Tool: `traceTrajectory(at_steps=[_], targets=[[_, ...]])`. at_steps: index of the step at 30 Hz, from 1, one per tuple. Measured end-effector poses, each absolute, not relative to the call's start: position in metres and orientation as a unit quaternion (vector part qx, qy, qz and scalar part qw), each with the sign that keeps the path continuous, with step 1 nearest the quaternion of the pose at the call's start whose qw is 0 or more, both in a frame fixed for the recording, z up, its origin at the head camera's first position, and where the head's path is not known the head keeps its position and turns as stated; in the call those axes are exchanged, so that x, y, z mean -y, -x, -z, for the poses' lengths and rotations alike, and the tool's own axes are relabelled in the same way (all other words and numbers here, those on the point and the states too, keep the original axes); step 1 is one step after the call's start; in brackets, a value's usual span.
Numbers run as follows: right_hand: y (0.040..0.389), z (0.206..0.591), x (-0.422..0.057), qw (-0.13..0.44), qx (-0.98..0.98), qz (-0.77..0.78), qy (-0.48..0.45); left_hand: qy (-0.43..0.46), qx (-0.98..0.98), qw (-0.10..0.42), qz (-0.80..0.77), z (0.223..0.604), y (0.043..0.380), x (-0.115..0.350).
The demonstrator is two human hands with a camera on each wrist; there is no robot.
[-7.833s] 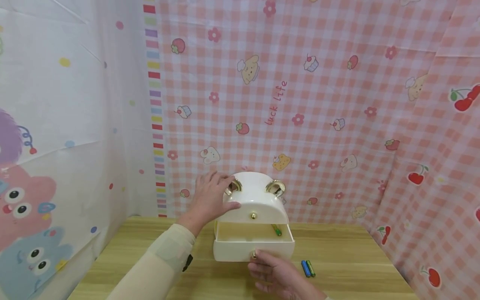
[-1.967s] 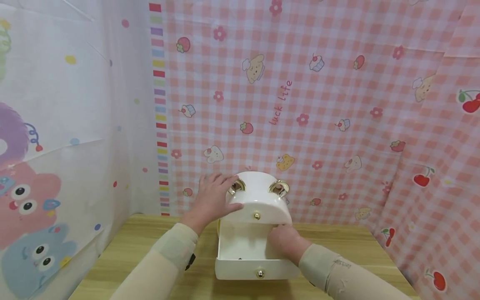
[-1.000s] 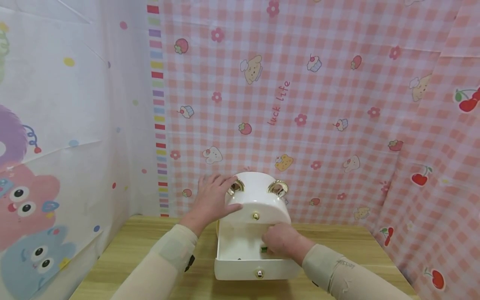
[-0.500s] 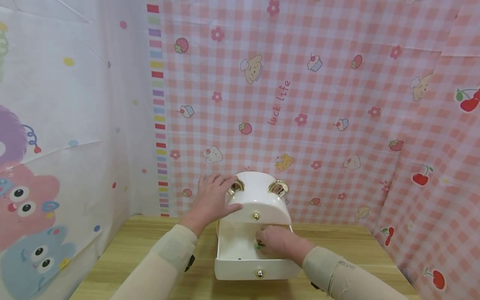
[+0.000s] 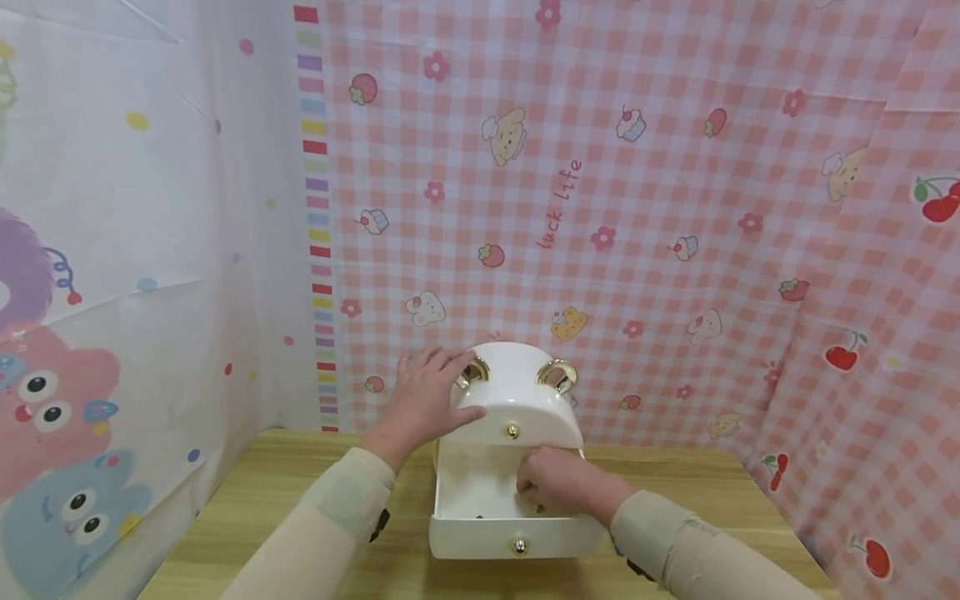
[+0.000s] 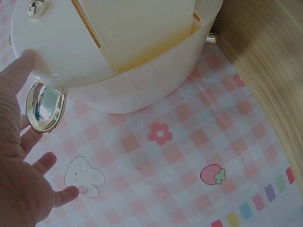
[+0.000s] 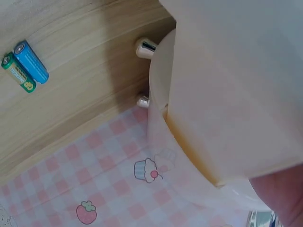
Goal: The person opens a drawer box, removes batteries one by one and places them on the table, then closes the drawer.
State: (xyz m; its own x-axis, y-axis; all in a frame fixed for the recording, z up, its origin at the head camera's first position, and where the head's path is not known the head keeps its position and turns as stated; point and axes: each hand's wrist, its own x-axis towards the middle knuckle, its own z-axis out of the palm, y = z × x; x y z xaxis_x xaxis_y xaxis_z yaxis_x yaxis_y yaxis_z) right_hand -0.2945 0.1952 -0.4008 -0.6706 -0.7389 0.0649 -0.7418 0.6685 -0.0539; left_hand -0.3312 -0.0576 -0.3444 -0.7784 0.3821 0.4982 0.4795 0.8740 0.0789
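Observation:
A white drawer box (image 5: 516, 367) with gold ears stands on the wooden table, its lower drawer (image 5: 480, 538) pulled out. My left hand (image 5: 423, 404) rests at the left ear, thumb against the upper front. In the left wrist view its other fingers (image 6: 45, 163) are loosely extended beside the ear (image 6: 46, 108). My right hand (image 5: 562, 482) is inside the drawer with curled fingers. A small greenish battery end (image 5: 540, 507) shows beneath them; most of that battery is hidden. A dark speck (image 5: 480, 517) peeks over the drawer's front wall.
A blue battery (image 7: 31, 62) and a green battery (image 7: 19, 72) lie side by side on the table (image 7: 71, 28), right of the box; my right arm mostly covers them in the head view. A pink checked cloth (image 5: 675, 167) hangs close behind the box.
The right hand left the knob after the drawer came further out and reached inside. Over the last second it shifted slightly left, and the green battery end changed position beneath it. The left hand stayed put.

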Motion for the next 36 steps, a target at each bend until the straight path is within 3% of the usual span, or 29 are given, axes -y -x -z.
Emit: traceTrajectory(at_steps=[5,23,36], targets=[[0.296,0.394,-0.198,-0.026,0.900,-0.045,-0.433,0.231,0.937,0.238,0.110,0.343,0.329,0.057],[0.294,0.393,-0.203,-0.020,0.914,-0.041,-0.403,0.232,0.935,0.242,0.117,0.342,0.329,0.057],[0.292,0.384,-0.206,-0.066,0.921,-0.188,-0.336,0.228,0.938,0.229,0.123,0.342,0.329,0.056]])
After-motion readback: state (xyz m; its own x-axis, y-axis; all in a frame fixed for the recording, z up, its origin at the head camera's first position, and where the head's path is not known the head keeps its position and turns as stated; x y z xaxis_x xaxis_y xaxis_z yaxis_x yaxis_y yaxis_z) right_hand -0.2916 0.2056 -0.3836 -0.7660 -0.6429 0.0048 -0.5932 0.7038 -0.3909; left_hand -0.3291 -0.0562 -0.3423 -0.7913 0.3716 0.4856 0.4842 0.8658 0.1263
